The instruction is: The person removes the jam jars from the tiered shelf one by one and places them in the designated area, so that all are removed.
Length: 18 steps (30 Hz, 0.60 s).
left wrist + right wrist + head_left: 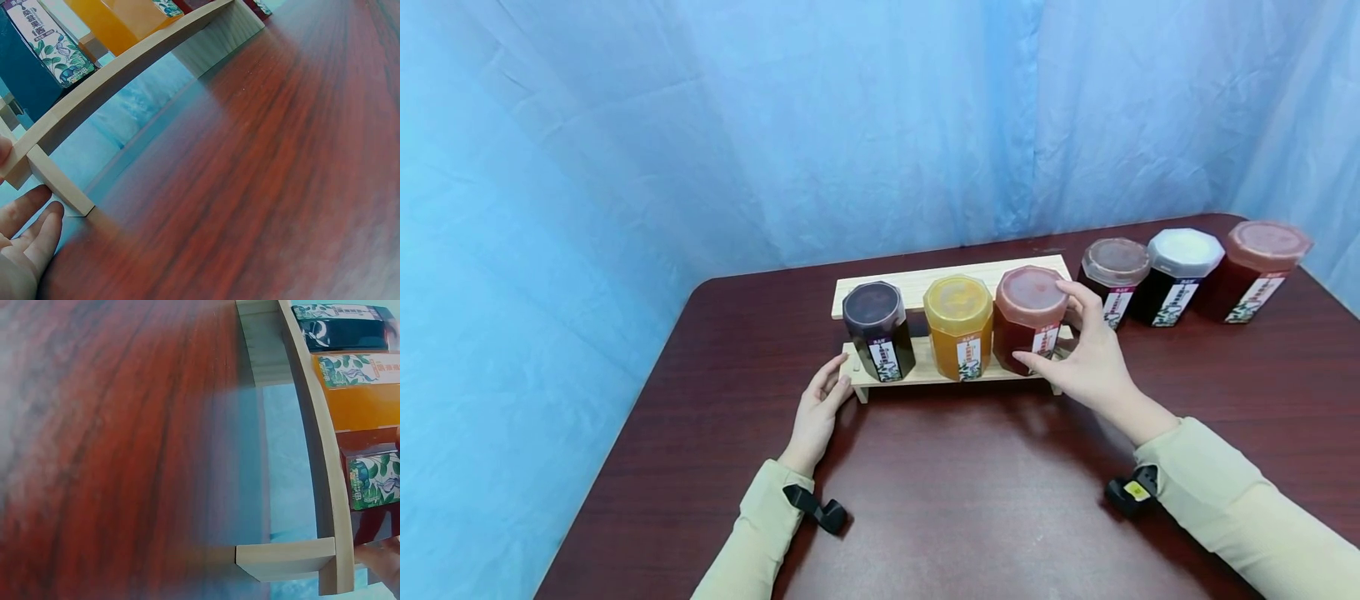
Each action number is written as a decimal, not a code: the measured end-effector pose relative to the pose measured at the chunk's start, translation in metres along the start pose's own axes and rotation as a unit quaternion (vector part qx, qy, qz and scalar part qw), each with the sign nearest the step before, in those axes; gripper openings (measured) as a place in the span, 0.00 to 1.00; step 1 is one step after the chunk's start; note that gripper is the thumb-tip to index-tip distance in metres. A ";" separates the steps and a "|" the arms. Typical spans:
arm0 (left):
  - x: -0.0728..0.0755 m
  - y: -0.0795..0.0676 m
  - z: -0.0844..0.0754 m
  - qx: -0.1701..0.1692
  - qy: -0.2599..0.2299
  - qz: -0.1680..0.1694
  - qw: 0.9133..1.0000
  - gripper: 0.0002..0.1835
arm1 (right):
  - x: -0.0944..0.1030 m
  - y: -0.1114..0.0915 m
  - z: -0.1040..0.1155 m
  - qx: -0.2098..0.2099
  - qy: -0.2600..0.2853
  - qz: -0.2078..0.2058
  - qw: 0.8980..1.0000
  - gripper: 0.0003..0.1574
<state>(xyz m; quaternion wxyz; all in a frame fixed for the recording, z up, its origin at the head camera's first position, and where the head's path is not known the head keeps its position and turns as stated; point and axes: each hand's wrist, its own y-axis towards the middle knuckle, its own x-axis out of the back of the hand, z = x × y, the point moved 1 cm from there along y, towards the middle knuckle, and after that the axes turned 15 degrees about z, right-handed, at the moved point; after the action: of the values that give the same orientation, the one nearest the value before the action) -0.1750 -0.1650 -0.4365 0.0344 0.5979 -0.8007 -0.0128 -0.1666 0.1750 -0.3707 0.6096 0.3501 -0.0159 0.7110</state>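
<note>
A pale wooden two-step rack (920, 372) stands on the table, with three jars in a row on its lower front step. My left hand (817, 412) holds the step's left end; in the left wrist view, fingers (47, 240) are bent by the rack's leg. Nearest it is a dark purple jar (863, 329). A yellow-orange jar (946, 346) occupies the middle. At the right end, my right hand (1086, 358) grips a red jar (1013, 333), thumb in front and fingers at its lid's right side. The jar appears to rest on the step.
Right of the rack stand three more jars: a dark one with a brownish lid (1097, 287), a dark one with a white lid (1150, 296) and a larger red one (1221, 287). Blue curtains (865, 133) hang behind the dark wooden table (970, 500).
</note>
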 end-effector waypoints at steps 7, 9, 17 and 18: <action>0.000 0.000 0.001 0.002 0.000 -0.001 1.000 0.23 | -0.002 -0.002 0.001 -0.001 0.021 -0.008 1.000 0.63; 0.000 0.000 0.001 0.001 0.001 0.000 1.000 0.23 | -0.003 -0.002 0.001 0.005 0.019 -0.011 1.000 0.63; 0.001 0.001 0.002 -0.001 -0.002 0.001 1.000 0.23 | 0.004 -0.005 0.004 0.020 0.009 -0.040 0.999 0.63; 0.001 0.001 0.002 -0.001 -0.003 0.001 1.000 0.23 | 0.006 -0.006 0.004 0.022 0.005 -0.043 0.999 0.63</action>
<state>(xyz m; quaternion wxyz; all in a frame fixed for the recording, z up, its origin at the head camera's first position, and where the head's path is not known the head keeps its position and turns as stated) -0.1765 -0.1654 -0.4385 0.0326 0.5969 -0.8015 -0.0155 -0.1592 0.1797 -0.3669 0.6315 0.3602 0.0179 0.6864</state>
